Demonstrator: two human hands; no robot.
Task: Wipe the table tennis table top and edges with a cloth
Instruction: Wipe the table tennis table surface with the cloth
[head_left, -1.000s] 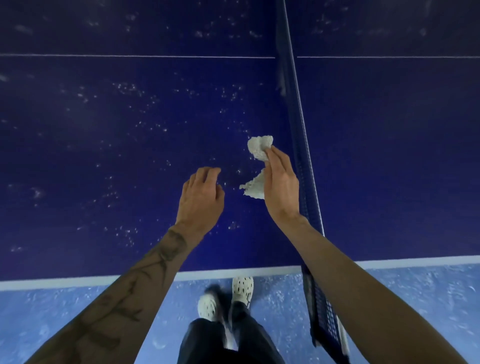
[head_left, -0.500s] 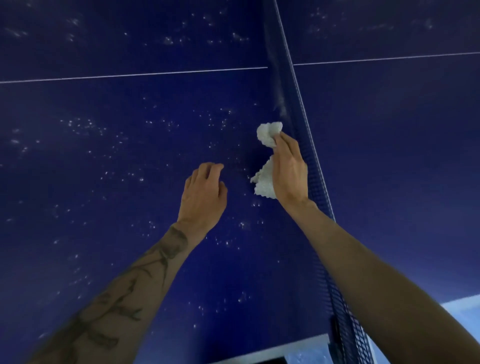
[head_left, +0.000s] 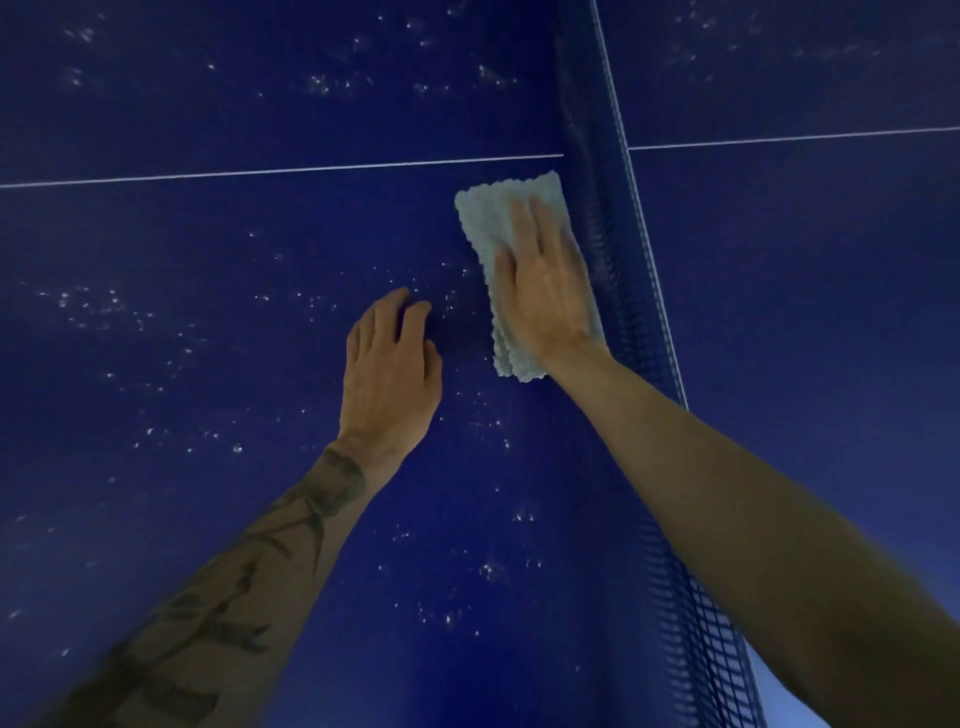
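Cloth (head_left: 485, 228) was bunched in raised right hand (head_left: 545, 291) half second earlier; now lay spread flat on table (head_left: 208, 249), hand on top, fingers straight, pressing it down beside net (head_left: 613, 270). Left hand (head_left: 389, 371) stayed near, loosely curled, empty, moved little. Cloth pale, folded oblong, scalloped edges, below white line (head_left: 280, 170). White specks (head_left: 104, 306) on table.

No words, numbers or brand marks to read on the table tennis table (head_left: 208, 249), the cloth (head_left: 478, 223) or the net (head_left: 597, 234). Tattoo (head_left: 249, 571) on the left forearm: just blurry dark shapes, no letters to make out.
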